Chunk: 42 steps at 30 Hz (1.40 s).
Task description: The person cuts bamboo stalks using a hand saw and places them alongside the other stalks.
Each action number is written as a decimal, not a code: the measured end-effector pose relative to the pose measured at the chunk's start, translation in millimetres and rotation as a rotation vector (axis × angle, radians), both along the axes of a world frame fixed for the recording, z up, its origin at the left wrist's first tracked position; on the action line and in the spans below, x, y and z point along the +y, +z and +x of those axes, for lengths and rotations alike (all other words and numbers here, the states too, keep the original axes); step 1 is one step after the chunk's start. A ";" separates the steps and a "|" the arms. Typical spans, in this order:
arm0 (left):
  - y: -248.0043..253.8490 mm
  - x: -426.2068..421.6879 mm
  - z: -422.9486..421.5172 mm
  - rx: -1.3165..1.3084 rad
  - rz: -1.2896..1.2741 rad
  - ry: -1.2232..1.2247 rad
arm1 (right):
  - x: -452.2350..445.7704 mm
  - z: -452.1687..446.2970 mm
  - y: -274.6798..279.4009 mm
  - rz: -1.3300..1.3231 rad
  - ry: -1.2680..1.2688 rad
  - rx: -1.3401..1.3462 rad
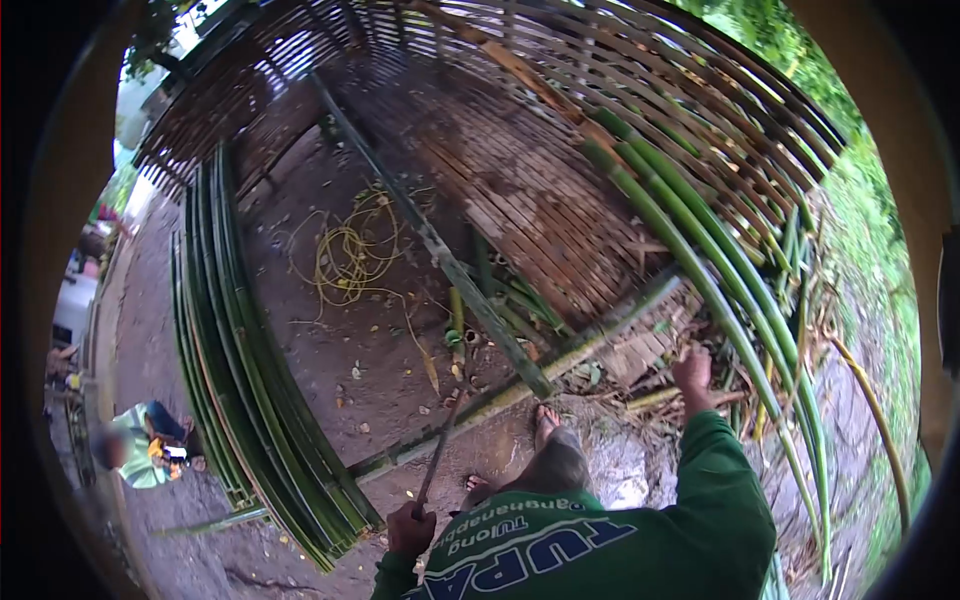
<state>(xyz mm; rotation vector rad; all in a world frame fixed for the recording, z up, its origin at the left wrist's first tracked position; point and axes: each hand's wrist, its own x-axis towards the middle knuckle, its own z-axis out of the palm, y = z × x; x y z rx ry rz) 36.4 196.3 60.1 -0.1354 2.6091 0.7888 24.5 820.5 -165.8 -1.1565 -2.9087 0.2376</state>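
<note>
My left hand [411, 527] is closed around the handle of a machete [440, 450], whose long dark blade points up and away from me. The blade crosses in front of a long bamboo pole [480, 403] lying across the ground by my feet. My right hand [692, 368] is held out to the right, its fingers curled, with no object visible in it. It is nearest to several long green bamboo poles [715, 290] that lean on the slatted structure. Whether it touches the split pieces below it, I cannot tell.
A stack of green bamboo poles [240, 350] lies at the left. Yellow rope [345, 255] is coiled loosely on the dirt. A slatted bamboo platform [530, 210] stands ahead, with a slanting pole [420, 225] beside it. Another person [145, 450] is low down at the far left.
</note>
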 end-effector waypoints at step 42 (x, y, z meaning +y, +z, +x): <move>-68.7 -17.3 -57.5 -0.030 0.209 0.304 | -254.0 -8.7 157.0 -0.546 0.478 -0.692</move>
